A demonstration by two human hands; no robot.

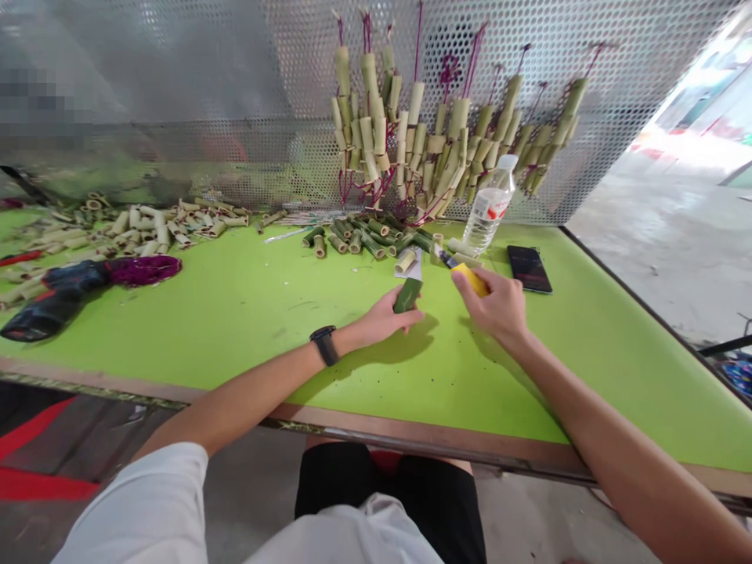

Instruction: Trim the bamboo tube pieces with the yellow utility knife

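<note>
My left hand grips a short green bamboo piece with pale marks on its skin. Held in my right hand is a yellow-handled tool with a dark front end; its exact kind I cannot make out. The tool points away to the upper left, apart from the bamboo in my left hand. Just beyond my left hand, a pale cut bamboo tube lies on a small white sheet. A heap of green bamboo tubes sits behind it.
A water bottle and a phone are to the right on the green table. Pale bamboo pieces and a dark power drill with purple cord lie left. Bamboo strings hang on the perforated metal panel.
</note>
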